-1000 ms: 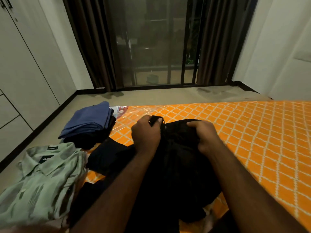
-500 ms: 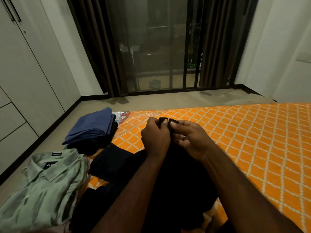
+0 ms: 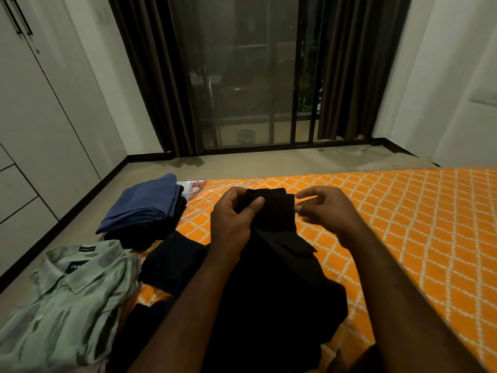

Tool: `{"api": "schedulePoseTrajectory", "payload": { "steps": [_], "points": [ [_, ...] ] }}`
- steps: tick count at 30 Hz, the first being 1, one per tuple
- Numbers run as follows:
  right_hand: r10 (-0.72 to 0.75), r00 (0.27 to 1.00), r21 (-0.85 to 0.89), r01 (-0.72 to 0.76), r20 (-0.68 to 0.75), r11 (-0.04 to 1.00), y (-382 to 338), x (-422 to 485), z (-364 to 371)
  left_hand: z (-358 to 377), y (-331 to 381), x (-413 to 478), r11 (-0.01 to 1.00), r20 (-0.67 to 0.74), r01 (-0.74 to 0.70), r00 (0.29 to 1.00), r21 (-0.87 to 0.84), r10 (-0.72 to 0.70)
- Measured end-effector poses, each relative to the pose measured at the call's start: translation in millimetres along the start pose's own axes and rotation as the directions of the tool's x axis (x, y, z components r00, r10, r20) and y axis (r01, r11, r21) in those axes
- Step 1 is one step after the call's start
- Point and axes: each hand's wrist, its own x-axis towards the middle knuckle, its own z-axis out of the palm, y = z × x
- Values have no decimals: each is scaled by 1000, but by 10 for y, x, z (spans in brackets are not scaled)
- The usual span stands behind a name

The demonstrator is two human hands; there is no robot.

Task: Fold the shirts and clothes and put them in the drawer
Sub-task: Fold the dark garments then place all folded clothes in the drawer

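A black garment (image 3: 279, 286) lies bunched on the orange patterned bed (image 3: 403, 238) in front of me. My left hand (image 3: 234, 222) grips its top end, thumb pressed on the cloth. My right hand (image 3: 325, 211) hovers just right of that end, fingers apart, fingertips at the fabric's edge. A folded blue garment (image 3: 142, 203) tops a dark stack at the bed's left corner. A pale green collared shirt (image 3: 61, 300) lies at the lower left. Another dark garment (image 3: 172, 259) lies between the stack and my left arm.
White wardrobe doors and drawer fronts (image 3: 24, 157) line the left wall. A strip of floor (image 3: 242, 162) runs between the bed and the dark glass door (image 3: 242, 76) with brown curtains. A plastic packet (image 3: 195, 185) peeks out beside the blue stack.
Both hands brought the garment's top ends together at the middle. Now my right hand has loosened and moved slightly right, while the left keeps hold.
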Motion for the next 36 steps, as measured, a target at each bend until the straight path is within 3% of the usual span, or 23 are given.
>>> {"api": "schedulePoseTrajectory", "payload": {
  "steps": [2,5,8,12,15,20,26,30,33,36],
  "points": [
    [39,999,53,-39,-7,998,162,65,-142,-120,105,44,996,88,-64,994,-59,69],
    [89,988,367,-129,126,921,256,137,-164,-274,337,126,992,210,-89,972,-89,106],
    [-22,979,491,-83,203,867,217,160,-32,-407,632,184,988,227,-86,967,-128,114],
    [-179,895,602,-116,408,790,12,103,119,-566,990,243,974,210,-104,967,-201,146],
    [-217,897,534,-25,386,845,-492,111,54,-728,1335,371,958,141,-149,972,-245,188],
    [-358,900,262,294,250,919,-1890,29,-41,-1190,2037,822,955,-84,-256,966,-149,246],
    [-546,834,126,535,75,835,-3350,-140,130,-1621,2895,1408,952,-330,-305,898,6,289],
    [-607,788,93,600,102,794,-4157,-262,182,-1777,3585,1666,947,-406,-317,859,53,311],
    [-695,718,97,690,32,718,-4711,-364,132,-1896,4137,1806,926,-454,-362,810,109,370],
    [-808,552,34,829,-205,558,-5190,-388,88,-1942,4745,1858,819,-452,-539,691,198,564]
  ]
}}
